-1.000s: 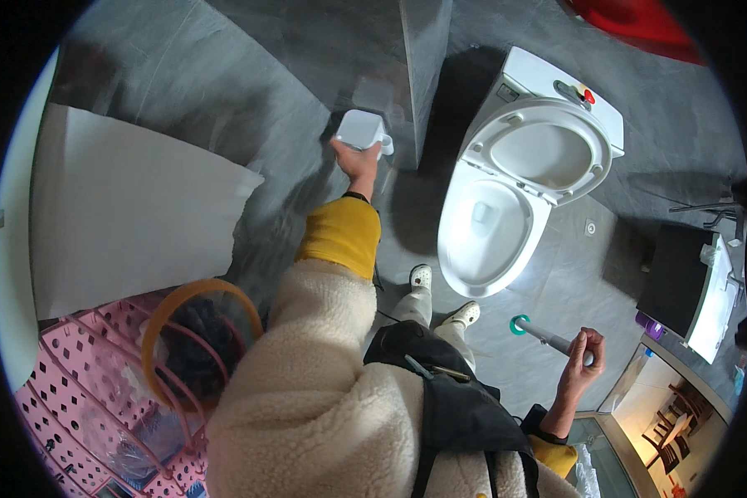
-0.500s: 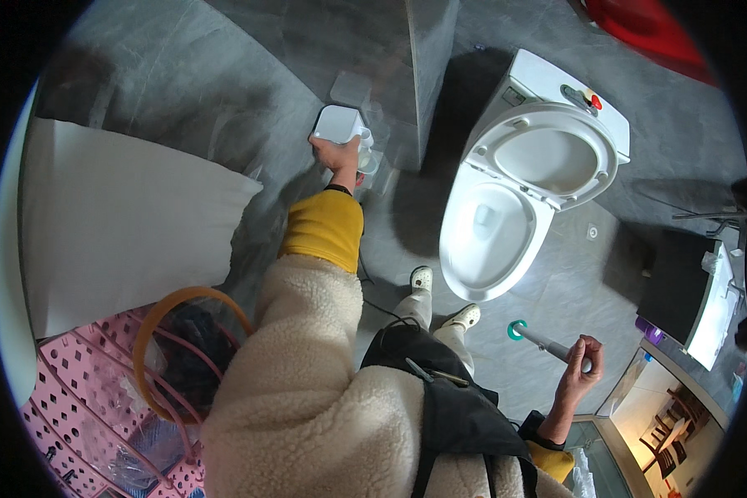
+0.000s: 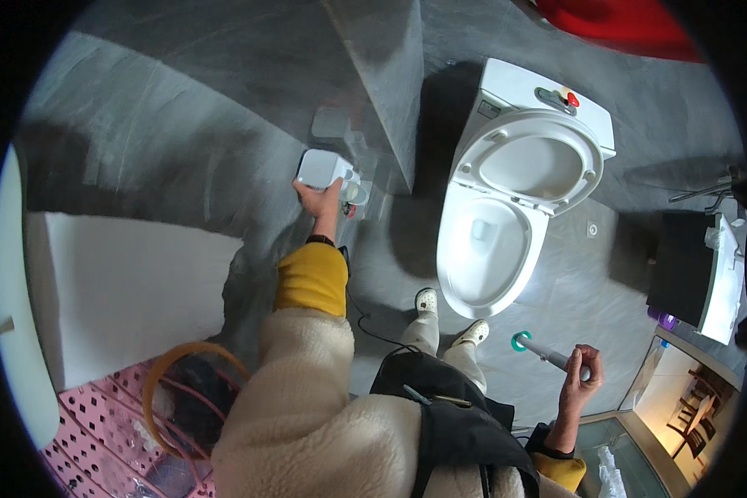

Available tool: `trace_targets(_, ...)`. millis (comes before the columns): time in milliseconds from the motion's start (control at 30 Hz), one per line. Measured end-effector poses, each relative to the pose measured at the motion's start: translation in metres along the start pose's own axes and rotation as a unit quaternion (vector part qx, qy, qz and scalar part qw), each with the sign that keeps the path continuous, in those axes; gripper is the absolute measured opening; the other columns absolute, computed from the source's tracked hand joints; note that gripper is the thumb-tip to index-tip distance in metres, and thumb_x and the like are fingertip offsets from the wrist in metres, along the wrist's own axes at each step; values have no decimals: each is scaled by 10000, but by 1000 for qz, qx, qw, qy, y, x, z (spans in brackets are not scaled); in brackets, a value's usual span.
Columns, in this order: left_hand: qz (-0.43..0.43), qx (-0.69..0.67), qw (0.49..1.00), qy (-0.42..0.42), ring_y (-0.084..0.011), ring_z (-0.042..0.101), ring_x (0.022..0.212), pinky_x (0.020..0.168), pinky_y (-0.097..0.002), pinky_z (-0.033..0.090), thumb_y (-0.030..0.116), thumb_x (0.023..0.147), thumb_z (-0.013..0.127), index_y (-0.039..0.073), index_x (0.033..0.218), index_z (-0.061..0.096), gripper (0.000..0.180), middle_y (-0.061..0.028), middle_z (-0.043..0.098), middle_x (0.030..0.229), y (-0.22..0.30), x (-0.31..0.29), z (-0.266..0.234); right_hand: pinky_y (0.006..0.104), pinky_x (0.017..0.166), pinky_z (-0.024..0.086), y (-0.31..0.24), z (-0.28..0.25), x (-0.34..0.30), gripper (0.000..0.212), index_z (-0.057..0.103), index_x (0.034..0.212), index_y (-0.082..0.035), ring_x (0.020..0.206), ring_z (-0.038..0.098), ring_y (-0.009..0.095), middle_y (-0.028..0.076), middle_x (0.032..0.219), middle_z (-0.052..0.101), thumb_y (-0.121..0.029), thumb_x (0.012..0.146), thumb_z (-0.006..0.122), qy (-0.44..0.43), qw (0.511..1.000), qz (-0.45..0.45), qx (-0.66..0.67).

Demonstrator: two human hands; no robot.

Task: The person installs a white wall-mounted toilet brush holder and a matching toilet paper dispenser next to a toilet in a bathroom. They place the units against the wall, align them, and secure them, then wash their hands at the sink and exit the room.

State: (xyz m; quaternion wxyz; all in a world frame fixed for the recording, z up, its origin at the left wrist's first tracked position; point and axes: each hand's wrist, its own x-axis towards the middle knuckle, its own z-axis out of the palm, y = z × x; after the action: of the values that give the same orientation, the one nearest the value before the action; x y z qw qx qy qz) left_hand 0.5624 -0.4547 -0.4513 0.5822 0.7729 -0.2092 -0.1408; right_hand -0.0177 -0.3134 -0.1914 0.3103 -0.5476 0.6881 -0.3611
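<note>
My left hand (image 3: 319, 204) reaches forward to the grey wall and grips the near edge of a white box with a rounded square top (image 3: 320, 168). Its thumb lies at the box's left side; the other fingers are mostly hidden. Just right of the box are small clear and white containers (image 3: 356, 193), with something red below them. My right hand (image 3: 583, 369) is closed around the thick end of a grey-white stick-shaped handle (image 3: 549, 355). A green ring (image 3: 520, 341) sits at the stick's far end, out over the floor.
A white toilet (image 3: 485, 245) with its lid and seat raised stands ahead. A pink perforated basket (image 3: 100, 427) and a large white sheet (image 3: 133, 290) are at left. The washbasin cabinet (image 3: 681, 270) is at right, a red tub (image 3: 622, 25) at far right. A black cord (image 3: 369, 328) runs near my feet.
The whole view has shifted, so the wall, white box and left hand appear lower. Both hands keep their holds, and the stick has hardly moved.
</note>
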Motion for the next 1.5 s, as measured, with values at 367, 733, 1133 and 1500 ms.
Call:
trace_targets(367, 3, -31, 1000, -2, -322, 585, 1086, 942, -434, 497, 44, 603, 876, -4, 1239, 357, 822, -219, 525, 1207, 15, -1, 7, 212, 589, 415, -1, 4, 3, 60, 642, 922, 5, 638, 520, 48, -1, 753, 595, -42, 958, 640, -10, 1000, 2, 12)
trace_targets(733, -23, 22, 999, 21, -373, 587, 1105, 956, -455, 492, 82, 556, 919, -18, 1258, 381, 890, -237, 530, 1228, 17, 4, 11, 215, 594, 426, 7, -3, 2, 47, 647, 918, 12, 652, 532, 51, 9, 783, 609, -19, 950, 633, -22, 1000, -11, -7)
trace_targets(1133, -119, -141, 981, -56, -277, 482, 1252, 1056, -404, 435, -27, 696, 839, 5, 1371, 305, 862, -172, 437, 1354, 128, -186, -60, 218, 621, 470, -12, 7, 11, 55, 668, 909, 32, 665, 566, 61, 30, 777, 648, 36, 870, 706, -92, 991, -80, 64)
trace_targets(1500, 11, -50, 957, -284, -197, 557, 1063, 897, -358, 470, 140, 686, 894, -1, 1223, 377, 759, -135, 550, 1158, 249, -415, -71, 281, 582, 483, -12, 13, -3, 554, 651, 1235, -32, 647, 550, 156, 103, 1078, 640, -57, 719, 852, -244, 934, -242, 95)
